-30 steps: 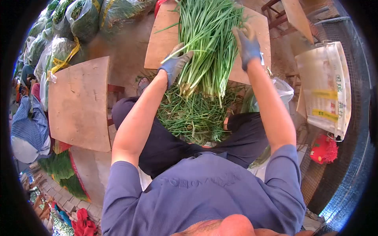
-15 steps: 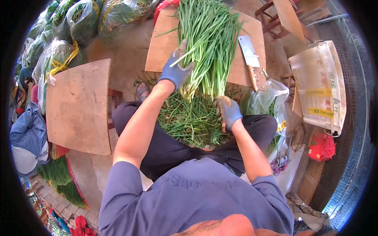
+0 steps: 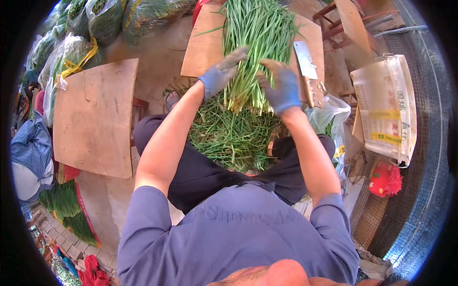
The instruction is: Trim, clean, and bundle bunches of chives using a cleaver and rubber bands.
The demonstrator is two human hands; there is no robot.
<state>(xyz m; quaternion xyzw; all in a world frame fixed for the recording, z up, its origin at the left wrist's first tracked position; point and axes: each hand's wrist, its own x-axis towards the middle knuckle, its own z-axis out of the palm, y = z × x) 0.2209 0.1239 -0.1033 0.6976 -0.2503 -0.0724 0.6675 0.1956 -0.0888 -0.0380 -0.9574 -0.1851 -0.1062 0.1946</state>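
Observation:
A thick bunch of long green chives (image 3: 260, 35) lies over a wooden board (image 3: 202, 45), its pale stem ends pointing toward me. My left hand (image 3: 222, 74), in a blue and grey work glove, is at the left side of the stems with its fingers stretched out over them. On the other side, my right hand (image 3: 280, 86), gloved the same way, has its fingers apart beside the stems. A cleaver (image 3: 306, 61) with a wooden handle rests along the right part of the board. Loose green trimmings (image 3: 231, 136) are heaped below, between my legs.
A second wooden board (image 3: 93, 119) stands at the left, with bulging plastic bags of greens (image 3: 102, 21) behind it. To the right are a clear plastic bag (image 3: 334, 114), a white printed sack (image 3: 386, 107) and a red item (image 3: 385, 179). Mesh netting (image 3: 427, 138) borders the far right.
My right hand has let go of the stem ends and moved up, now open beside the bunch. My left hand has shifted up and right, fingers reaching over the stems.

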